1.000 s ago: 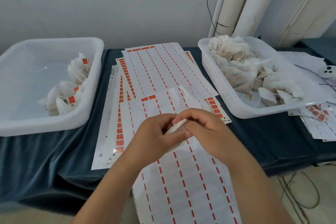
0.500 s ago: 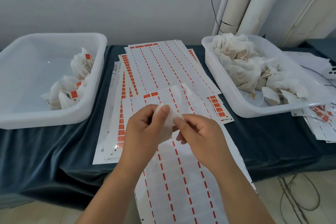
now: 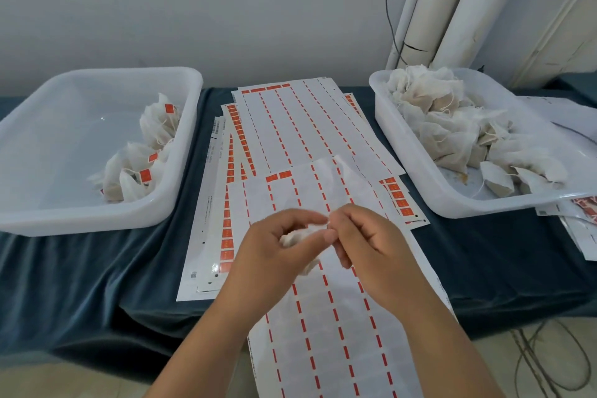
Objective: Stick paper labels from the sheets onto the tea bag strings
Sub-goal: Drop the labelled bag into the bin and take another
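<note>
Over the nearest label sheet (image 3: 323,349), the left hand (image 3: 274,257) curls round a tea bag (image 3: 302,234); the right hand (image 3: 371,249) pinches at its top (string too small to see). Beyond, a left tray (image 3: 97,220) and a right tray (image 3: 403,153) hold more bags.

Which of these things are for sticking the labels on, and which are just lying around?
For the job: tea bag, held by left hand and right hand; label sheets; tub of plain bags; tub of labelled bags.
Just lying about: white pipes; floor cables; loose papers at far right.
</note>
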Available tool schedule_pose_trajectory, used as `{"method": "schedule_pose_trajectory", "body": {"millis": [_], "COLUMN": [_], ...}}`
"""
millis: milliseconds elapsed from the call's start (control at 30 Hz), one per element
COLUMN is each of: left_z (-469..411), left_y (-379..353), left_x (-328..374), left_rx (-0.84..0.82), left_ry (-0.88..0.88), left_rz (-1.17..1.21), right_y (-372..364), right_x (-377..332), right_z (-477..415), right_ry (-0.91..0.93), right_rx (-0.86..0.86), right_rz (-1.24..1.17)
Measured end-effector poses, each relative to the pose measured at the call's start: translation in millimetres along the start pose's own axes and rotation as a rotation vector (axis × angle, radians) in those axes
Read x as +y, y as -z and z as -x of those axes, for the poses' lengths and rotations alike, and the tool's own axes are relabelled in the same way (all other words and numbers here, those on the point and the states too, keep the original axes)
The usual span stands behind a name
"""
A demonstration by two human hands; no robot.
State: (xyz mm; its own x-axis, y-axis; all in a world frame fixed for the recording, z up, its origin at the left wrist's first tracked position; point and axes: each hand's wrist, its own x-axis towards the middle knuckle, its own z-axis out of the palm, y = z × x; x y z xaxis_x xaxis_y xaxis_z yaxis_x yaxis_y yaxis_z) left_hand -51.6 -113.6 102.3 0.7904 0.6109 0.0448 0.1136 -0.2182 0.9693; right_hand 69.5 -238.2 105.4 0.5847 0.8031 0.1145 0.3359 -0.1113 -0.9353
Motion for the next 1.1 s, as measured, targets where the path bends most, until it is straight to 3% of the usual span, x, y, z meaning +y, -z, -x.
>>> {"method": "schedule_pose_trajectory", "body": {"millis": [167,333,500,600,700,867,933,1000,1100], "left_z": [2.7,9.1,16.1,20.6,20.7,13.2,4.6,-17.9,-68.7], "left_y": [-8.2,-10.8,-13.7,-18.5,-18.7,-8.7,-1.0,14.3,42.5], "left_x": [-5.8,-10.0,-13.1,-15.2,-18.7,-11.1,-14.1,-26.6,-50.5], "left_rx": [0.059,0.010,-0.041,-0.022,-0.039,-0.132,-0.052,0.154,0.299], "left_ry": [-0.023,-0.012,-0.001,-0.010,-0.015,-0.089,-0.051,0.070,0.219], "left_rz": [-0.022,-0.061,-0.045,-0.056,-0.036,-0.136,-0.128,-0.133,-0.469], "right_y": [-2.0,-3.1,-7.9,-13.6,-17.7,-18.3,-11.4,-3.0,-3.5], "right_x": [4.3,8.9,17.8,20.1,21.2,16.9,21.1,30.7,48.8], "right_z": [0.5,8.0,10.9,11.7,13.4,14.5,10.4,2.2,-9.8], "right_ry": [-0.059,-0.167,-0.132,-0.142,-0.177,-0.174,-0.205,-0.257,-0.411], "right_rx": [0.100,0.186,0.139,0.073,0.100,0.166,0.249,0.281,0.249], "right_rz": [-0.043,-0.300,-0.307,-0.517,-0.814,-1.105,-1.281,-1.385,-1.436]}}
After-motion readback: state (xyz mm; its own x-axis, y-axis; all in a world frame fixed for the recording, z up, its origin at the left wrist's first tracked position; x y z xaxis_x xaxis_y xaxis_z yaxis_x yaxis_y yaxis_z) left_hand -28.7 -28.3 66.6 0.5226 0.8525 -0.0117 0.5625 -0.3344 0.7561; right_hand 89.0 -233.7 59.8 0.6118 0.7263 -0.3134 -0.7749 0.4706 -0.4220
